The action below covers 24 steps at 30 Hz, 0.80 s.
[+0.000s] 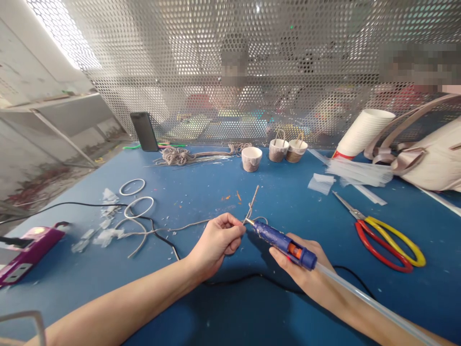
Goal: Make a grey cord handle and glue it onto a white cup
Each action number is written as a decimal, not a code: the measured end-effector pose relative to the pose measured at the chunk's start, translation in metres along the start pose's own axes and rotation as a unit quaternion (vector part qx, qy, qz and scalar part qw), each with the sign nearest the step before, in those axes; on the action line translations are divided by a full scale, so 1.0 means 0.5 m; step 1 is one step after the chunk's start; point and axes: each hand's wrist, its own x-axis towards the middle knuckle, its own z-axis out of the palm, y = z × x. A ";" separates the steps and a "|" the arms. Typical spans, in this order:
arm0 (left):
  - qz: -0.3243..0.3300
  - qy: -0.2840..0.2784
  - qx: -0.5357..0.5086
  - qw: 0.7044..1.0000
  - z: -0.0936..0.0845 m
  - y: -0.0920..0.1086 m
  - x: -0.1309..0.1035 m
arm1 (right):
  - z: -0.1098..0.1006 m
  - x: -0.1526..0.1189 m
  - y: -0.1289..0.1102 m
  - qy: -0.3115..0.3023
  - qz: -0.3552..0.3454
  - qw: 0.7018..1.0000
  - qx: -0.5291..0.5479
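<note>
My left hand (220, 240) is closed in a pinch on a thin grey-brown cord (253, 199), whose twisted end sticks up past the fingertips. The cord's long tail runs left across the table. My right hand (306, 259) is wrapped round a blue hot glue gun (277, 240), its metal nozzle pointing left at the cord beside my left fingertips. From the gun's back, a long clear glue stick (363, 295) slants toward the lower right. Whether the nozzle touches the cord, I cannot tell. Behind my hands stands a small wrapped cup (251, 160) without a handle.
Two handled cups (278, 151) stand by the perforated metal screen (201, 62). Scissors (382, 235), stacked paper cups (363, 132) and a bag (432, 154) lie right. Left are white rings (132, 187), a phone (144, 132), a cord bundle (176, 156) and a purple power strip (30, 254).
</note>
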 end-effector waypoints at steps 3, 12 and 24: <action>-0.002 -0.002 -0.003 1.000 -0.001 -0.001 0.000 | 0.001 0.000 0.004 -0.007 -0.006 1.000 0.003; -0.008 -0.009 0.009 1.000 -0.002 0.001 -0.003 | -0.009 0.011 0.008 0.025 0.020 0.999 0.037; -0.007 -0.008 0.000 1.000 -0.003 0.003 -0.002 | -0.002 -0.007 0.005 -0.005 0.016 1.000 0.012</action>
